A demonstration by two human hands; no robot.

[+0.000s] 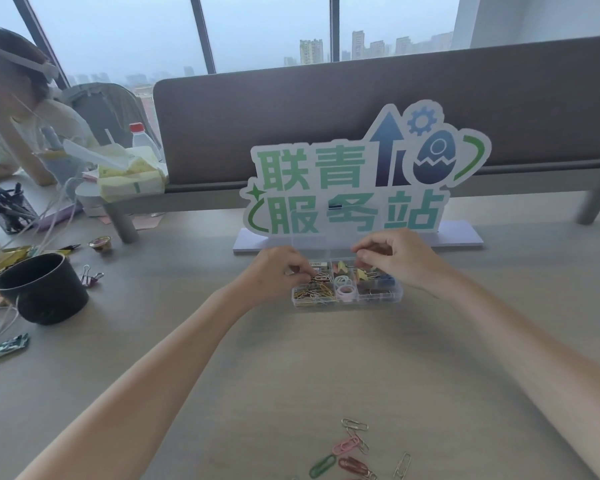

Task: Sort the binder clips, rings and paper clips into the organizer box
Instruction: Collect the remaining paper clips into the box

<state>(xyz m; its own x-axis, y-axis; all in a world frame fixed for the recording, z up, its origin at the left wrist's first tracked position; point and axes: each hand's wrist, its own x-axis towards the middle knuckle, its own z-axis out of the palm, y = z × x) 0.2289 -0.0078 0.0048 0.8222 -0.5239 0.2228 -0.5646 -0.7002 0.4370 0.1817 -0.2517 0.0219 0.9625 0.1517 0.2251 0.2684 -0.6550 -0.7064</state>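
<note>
A clear plastic organizer box lies open on the desk in front of a standing sign. Its left compartments hold paper clips, the middle ones pastel rings, the right ones binder clips. My left hand hovers over the box's left side, fingers curled and pinching paper clips. My right hand is over the back right compartments, fingertips pinched together at a binder clip. Several loose paper clips lie on the desk near me.
A black cup stands at the left with loose binder clips beside it. The white sign and a grey divider rise behind the box. Another person sits at the far left among desk clutter.
</note>
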